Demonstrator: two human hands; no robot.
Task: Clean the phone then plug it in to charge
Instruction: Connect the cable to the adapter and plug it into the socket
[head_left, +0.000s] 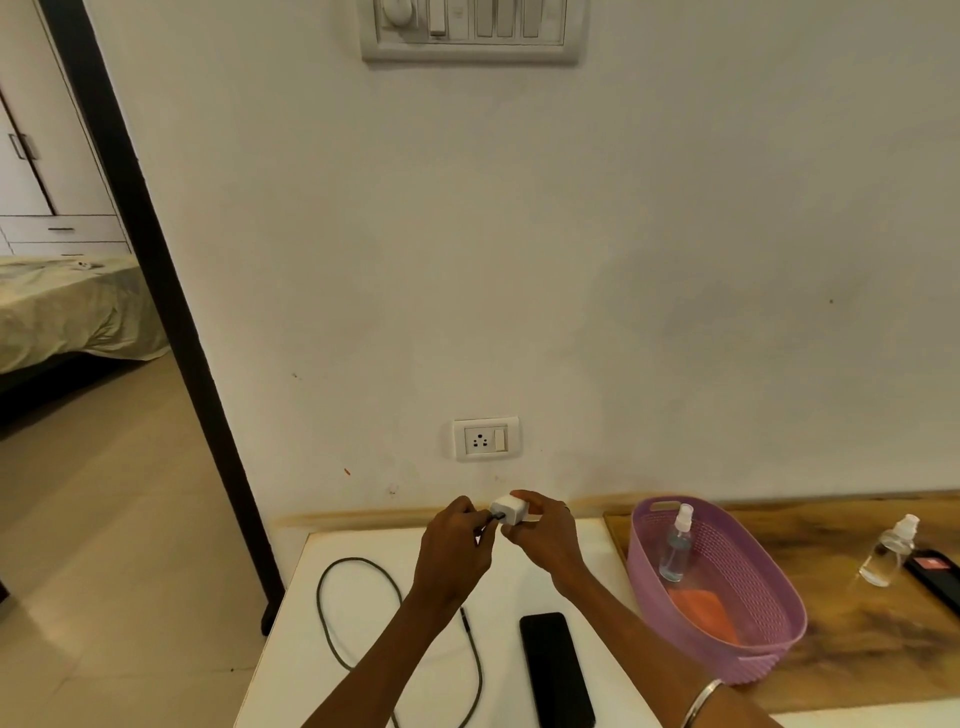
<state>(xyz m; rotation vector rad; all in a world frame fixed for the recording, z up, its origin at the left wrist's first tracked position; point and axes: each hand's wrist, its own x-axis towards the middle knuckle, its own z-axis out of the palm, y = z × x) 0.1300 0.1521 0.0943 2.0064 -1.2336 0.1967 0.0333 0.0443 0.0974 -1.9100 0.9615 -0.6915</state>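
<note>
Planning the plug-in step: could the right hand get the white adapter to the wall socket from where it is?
Probably yes. The right hand holds the adapter just below the socket, with only bare wall between them; the left hand grips the cable end.

Two hands are showing, left hand (457, 540) and right hand (545, 535); one white charger (510, 510); one cable (358, 613); one black phone (556, 670); two spray bottles, basket bottle (675, 545) and table bottle (888, 551); one purple basket (774, 587); one orange cloth (701, 608); one wall socket (485, 439); one switch panel (470, 28).

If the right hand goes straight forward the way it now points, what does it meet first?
Probably the wall just under the socket. The right hand holds the white charger toward it, with nothing visible between; depth is unclear.
</note>
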